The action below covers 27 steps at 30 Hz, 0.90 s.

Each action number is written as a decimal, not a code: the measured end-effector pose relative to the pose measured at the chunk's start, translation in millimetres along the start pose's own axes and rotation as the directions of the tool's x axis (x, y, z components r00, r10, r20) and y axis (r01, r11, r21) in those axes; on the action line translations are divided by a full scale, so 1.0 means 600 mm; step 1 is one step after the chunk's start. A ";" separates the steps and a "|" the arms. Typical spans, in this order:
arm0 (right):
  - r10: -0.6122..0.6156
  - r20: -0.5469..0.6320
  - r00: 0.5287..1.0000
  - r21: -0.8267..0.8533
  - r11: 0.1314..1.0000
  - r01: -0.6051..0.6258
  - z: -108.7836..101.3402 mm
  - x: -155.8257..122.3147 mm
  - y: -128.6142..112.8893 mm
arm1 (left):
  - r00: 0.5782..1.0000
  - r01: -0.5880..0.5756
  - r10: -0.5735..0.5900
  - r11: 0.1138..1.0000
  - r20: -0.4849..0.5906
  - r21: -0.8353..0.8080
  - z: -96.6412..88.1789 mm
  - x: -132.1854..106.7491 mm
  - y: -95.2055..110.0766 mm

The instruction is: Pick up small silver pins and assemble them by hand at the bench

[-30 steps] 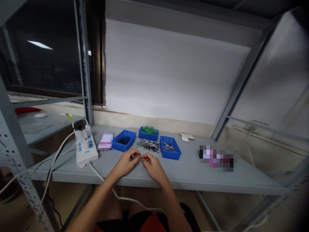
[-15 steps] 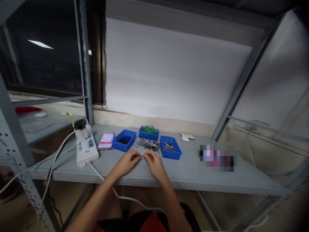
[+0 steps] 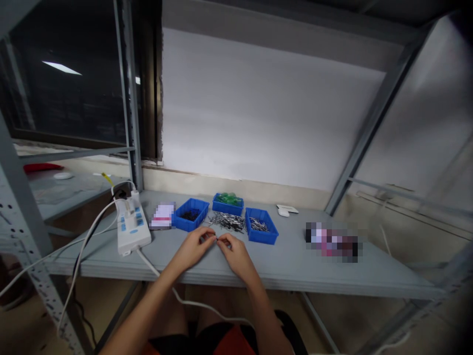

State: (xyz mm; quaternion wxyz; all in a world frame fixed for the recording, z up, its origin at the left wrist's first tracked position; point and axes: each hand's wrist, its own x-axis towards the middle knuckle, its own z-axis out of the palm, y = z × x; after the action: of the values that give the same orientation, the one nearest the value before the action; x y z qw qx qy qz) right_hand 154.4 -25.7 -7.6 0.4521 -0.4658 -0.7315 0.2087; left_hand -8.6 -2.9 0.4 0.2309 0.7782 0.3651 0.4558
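My left hand (image 3: pixel 194 248) and my right hand (image 3: pixel 235 254) rest on the grey shelf (image 3: pixel 295 268), fingertips pinched together and meeting over a small thin metal piece (image 3: pixel 216 239). Just beyond them lies a loose heap of metal pins (image 3: pixel 226 222). Three blue bins stand behind it: the left bin (image 3: pixel 190 214) holds dark parts, the back bin (image 3: pixel 227 203) holds green parts, and the right bin (image 3: pixel 260 226) holds metal pins.
A white power strip (image 3: pixel 132 228) with cables lies at the left. A blurred packet (image 3: pixel 162 216) sits beside the left bin. A small white object (image 3: pixel 284 211) and a blurred item (image 3: pixel 332 241) lie to the right. Metal rack posts frame the shelf.
My fingertips parted slightly half a second ago and have come back together over the small piece. Nothing else has moved.
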 end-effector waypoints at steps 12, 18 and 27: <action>0.008 -0.010 1.000 -0.066 0.998 -0.009 0.006 0.000 0.004 | 0.997 -0.032 0.031 0.999 0.069 0.013 -0.003 -0.001 0.003; 0.029 -0.053 0.998 0.015 0.999 -0.028 -0.003 0.000 -0.005 | 0.998 -0.016 0.013 0.998 0.058 0.057 -0.002 0.001 -0.005; 0.043 -0.091 0.995 0.060 0.997 -0.038 -0.007 0.002 -0.008 | 0.996 -0.001 -0.004 0.998 0.093 0.059 -0.001 0.001 -0.007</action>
State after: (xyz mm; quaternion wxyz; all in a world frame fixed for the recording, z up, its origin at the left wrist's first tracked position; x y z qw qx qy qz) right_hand 155.6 -27.2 -1.3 0.4944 -0.4762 -0.6939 0.2173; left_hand -10.5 0.4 -2.1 0.2248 0.8048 0.3678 0.4081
